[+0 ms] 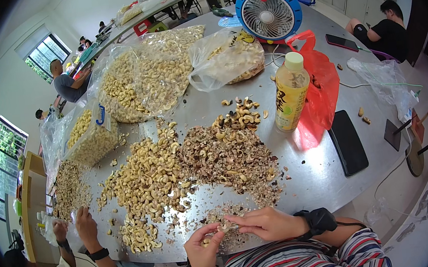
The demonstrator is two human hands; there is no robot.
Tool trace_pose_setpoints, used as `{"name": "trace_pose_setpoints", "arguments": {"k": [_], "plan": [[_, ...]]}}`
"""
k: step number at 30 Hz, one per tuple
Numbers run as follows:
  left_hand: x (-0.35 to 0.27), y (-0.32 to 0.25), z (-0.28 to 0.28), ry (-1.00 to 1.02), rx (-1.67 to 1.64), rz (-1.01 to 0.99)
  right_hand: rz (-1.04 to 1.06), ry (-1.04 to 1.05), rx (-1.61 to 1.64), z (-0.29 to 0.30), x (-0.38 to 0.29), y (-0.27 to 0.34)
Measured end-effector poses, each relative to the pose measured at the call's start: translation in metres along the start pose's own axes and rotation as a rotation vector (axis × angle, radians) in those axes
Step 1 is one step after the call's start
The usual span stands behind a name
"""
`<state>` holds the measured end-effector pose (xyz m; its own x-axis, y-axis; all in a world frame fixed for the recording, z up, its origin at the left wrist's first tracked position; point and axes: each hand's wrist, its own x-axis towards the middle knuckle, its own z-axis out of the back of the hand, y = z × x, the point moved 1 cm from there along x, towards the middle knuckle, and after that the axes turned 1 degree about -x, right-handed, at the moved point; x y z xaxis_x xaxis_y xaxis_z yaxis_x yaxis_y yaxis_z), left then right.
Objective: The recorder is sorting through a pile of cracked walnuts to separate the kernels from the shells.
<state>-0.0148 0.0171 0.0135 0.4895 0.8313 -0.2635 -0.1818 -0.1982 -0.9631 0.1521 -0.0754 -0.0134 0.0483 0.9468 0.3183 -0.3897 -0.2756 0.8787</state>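
Note:
Low in the view, my left hand (pixel 202 250) pinches a cashew nut (pixel 223 228) between thumb and forefinger. More pale nuts (pixel 206 240) lie in its curled palm. My right hand (pixel 268 223) meets it from the right, holding what looks like a small thin tool (pixel 235 228) against the nut; the fingers hide most of it. Under both hands lie scattered skin flakes (pixel 226 212). Beyond them is a heap of brown skins and broken bits (pixel 224 159). To its left spreads a pile of cashews (pixel 148 179), with dark, discoloured nuts (pixel 243 116) at the far side.
Bagged cashews (pixel 145 74), another bag (pixel 229 59) and a plastic tub of nuts (pixel 91 136) stand farther back. A blue fan (pixel 268 12), a drink bottle (pixel 291 92), a red bag (pixel 320 79) and a phone (pixel 348 143) are rightward. A co-worker's hands (pixel 86 227) are at left.

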Motion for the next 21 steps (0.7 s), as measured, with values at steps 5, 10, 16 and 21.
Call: {"name": "trace_pose_setpoints", "arguments": {"k": [5,10,16,21], "plan": [[-0.0008,0.0004,-0.0026,-0.011,-0.010,-0.014,-0.012,0.015,-0.009,0.0009,0.0002,0.0011],[-0.0019,0.0010,-0.0042,-0.018,-0.016,-0.030,0.005,0.004,-0.018,0.0010,0.0006,0.0017],[-0.0018,0.0006,-0.0043,-0.024,-0.025,-0.015,0.027,-0.003,-0.027,-0.0010,-0.0008,-0.0025],[-0.0012,0.0014,-0.0035,-0.028,-0.027,-0.005,0.034,-0.006,-0.017,-0.0011,-0.0006,-0.0032]]}}
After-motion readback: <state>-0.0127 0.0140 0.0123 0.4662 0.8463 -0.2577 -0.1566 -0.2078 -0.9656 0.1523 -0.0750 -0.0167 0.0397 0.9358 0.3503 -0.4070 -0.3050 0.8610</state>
